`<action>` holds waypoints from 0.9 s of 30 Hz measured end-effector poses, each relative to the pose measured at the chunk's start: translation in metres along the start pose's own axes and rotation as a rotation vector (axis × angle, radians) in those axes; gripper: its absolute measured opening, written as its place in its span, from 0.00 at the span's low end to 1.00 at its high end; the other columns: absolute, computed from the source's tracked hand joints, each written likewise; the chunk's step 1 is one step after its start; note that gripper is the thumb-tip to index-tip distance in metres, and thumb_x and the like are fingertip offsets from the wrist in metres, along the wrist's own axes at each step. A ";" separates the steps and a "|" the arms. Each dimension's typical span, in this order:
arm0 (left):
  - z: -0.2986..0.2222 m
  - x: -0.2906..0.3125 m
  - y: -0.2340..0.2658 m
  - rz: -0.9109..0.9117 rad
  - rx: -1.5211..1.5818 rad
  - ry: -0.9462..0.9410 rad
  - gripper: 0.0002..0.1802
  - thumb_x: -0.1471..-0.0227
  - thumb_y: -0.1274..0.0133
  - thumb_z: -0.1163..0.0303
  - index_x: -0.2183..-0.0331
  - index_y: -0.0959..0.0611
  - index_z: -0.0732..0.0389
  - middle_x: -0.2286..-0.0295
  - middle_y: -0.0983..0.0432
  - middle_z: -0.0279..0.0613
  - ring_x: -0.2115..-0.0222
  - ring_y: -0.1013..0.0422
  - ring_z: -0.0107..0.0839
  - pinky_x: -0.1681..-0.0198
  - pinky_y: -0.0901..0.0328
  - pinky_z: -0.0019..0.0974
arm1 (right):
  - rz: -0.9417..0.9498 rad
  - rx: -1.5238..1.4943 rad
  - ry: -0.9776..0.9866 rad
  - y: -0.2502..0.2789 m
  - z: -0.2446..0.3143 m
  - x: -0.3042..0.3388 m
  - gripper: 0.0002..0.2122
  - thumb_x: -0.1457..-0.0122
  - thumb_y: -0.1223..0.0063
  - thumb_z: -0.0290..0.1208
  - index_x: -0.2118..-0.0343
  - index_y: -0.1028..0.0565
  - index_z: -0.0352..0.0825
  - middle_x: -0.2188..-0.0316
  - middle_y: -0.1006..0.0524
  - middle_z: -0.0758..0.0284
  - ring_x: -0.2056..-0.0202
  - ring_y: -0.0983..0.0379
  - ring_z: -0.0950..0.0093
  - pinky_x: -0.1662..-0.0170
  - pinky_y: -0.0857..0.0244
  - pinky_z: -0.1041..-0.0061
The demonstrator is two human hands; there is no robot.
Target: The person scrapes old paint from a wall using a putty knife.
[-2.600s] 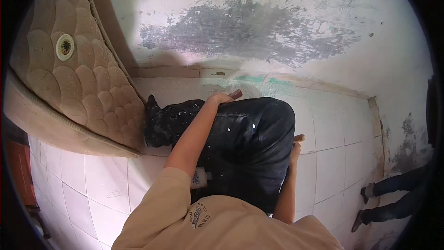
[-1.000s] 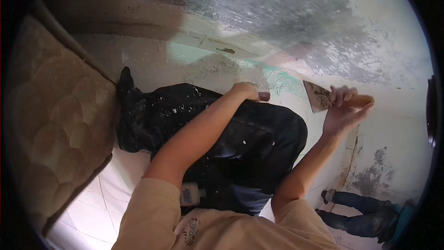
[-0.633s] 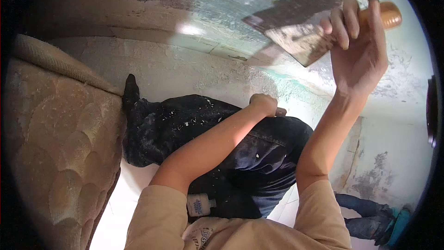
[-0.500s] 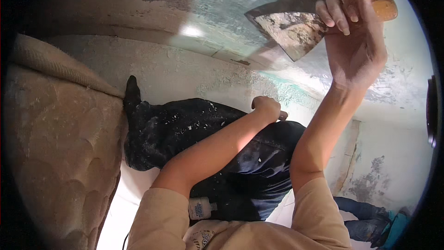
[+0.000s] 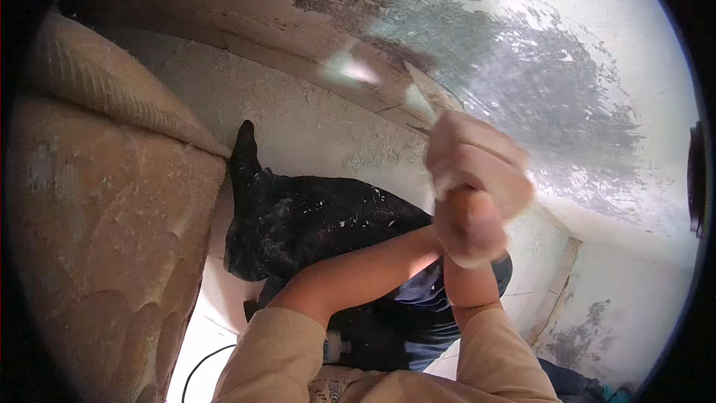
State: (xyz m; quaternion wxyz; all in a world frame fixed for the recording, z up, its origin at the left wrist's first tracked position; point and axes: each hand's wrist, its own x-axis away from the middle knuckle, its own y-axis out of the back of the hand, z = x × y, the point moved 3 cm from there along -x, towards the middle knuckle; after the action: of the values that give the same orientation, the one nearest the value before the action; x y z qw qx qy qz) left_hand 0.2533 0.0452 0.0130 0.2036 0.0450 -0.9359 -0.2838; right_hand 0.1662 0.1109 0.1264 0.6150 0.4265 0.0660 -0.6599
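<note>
My right hand (image 5: 481,160) is closed around the handle of a scraper, smeared by motion, in front of the wall. The orange handle end (image 5: 464,197) shows below the fingers. The scraper's wide blade (image 5: 430,95) points up and left, close to the bottom of the scraped wall (image 5: 552,82). My left forearm (image 5: 373,272) crosses over my dark trousers toward the right wrist. Its hand is hidden or merged with the blur there, so its fingers cannot be made out.
A brown quilted, cushion-like piece (image 5: 112,231) stands along the left. Under the wall runs a pale, dusty ledge or floor strip (image 5: 298,130). My dark trousers (image 5: 328,213) carry pale flakes. A black cable (image 5: 195,369) curves at the lower left. Dark blue cloth (image 5: 567,382) lies lower right.
My right hand has come down and left from the upper wall with the scraper, its fingers now wrapped round the handle. My left hand, earlier a visible fist with a brown piece, is now obscured.
</note>
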 end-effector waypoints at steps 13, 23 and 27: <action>0.015 0.019 -0.016 -0.135 0.068 -0.079 0.20 0.55 0.52 0.54 0.69 0.19 0.62 0.68 0.25 0.48 0.66 0.27 0.40 0.66 0.33 0.40 | 0.040 -0.025 0.149 -0.015 -0.010 0.011 0.20 0.50 0.60 0.38 0.94 0.43 0.34 0.94 0.43 0.68 0.91 0.44 0.75 0.86 0.53 0.78; 0.026 0.014 -0.032 -0.183 0.063 -0.071 0.20 0.55 0.52 0.54 0.70 0.19 0.62 0.69 0.25 0.49 0.67 0.27 0.41 0.66 0.33 0.40 | 0.137 -0.125 0.194 -0.011 0.006 0.003 0.12 0.58 0.57 0.31 0.91 0.41 0.35 0.92 0.44 0.68 0.91 0.46 0.70 0.87 0.54 0.74; 0.012 -0.007 -0.034 -0.198 0.062 -0.071 0.20 0.55 0.52 0.55 0.70 0.19 0.63 0.69 0.25 0.49 0.67 0.27 0.41 0.66 0.33 0.41 | 0.077 -0.043 0.067 -0.026 -0.029 0.000 0.13 0.55 0.61 0.33 0.92 0.40 0.36 0.92 0.43 0.69 0.92 0.46 0.73 0.87 0.54 0.76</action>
State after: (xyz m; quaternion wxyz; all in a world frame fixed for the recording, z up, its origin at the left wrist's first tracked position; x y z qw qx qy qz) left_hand 0.2540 0.0245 -0.0174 0.1399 0.1337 -0.9418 -0.2751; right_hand 0.1579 0.1346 0.0970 0.6465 0.4374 0.0843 -0.6194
